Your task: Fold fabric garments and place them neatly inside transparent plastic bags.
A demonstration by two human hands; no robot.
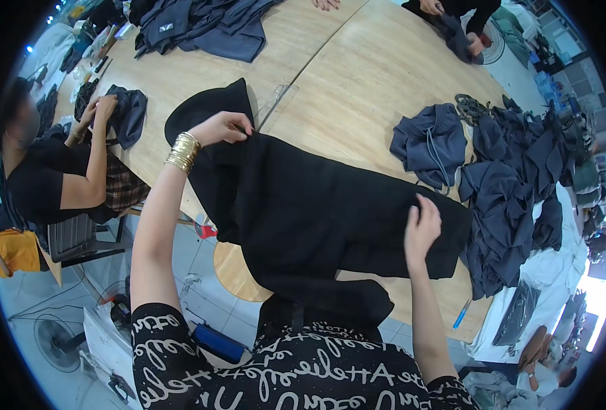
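A black garment (303, 191) lies spread across the near part of the pale wooden worktop (357, 82), its near portion hanging past the edge toward the person's lap; where it ends against the dark clothing there, I cannot tell. The left hand (222, 128), with gold bangles (183, 152) at its wrist, has a narrow grip, thumb and fingertips pinching the garment's far edge. The right hand (423, 231) has a loose, wide grip, fingers spread over the right part of the cloth; whether they press on it is unclear.

A heap of dark grey garments (501, 205) crowds the right end of the black cloth, blocking that side. Just beyond the cloth sits a bunched grey piece with a cord (431, 143). A blue pen (462, 314) lies near the worktop's lower right edge. Across the far left is another pile of dark clothes (200, 31), well apart from the hands.

A seated co-worker (43, 171) at the left handles a dark cloth (128, 116); another person (484, 10) at the far right holds dark fabric (452, 35). A round wooden stool top (238, 277) shows below the worktop, left of the hanging cloth, and a fan (57, 340) stands at the lower left.
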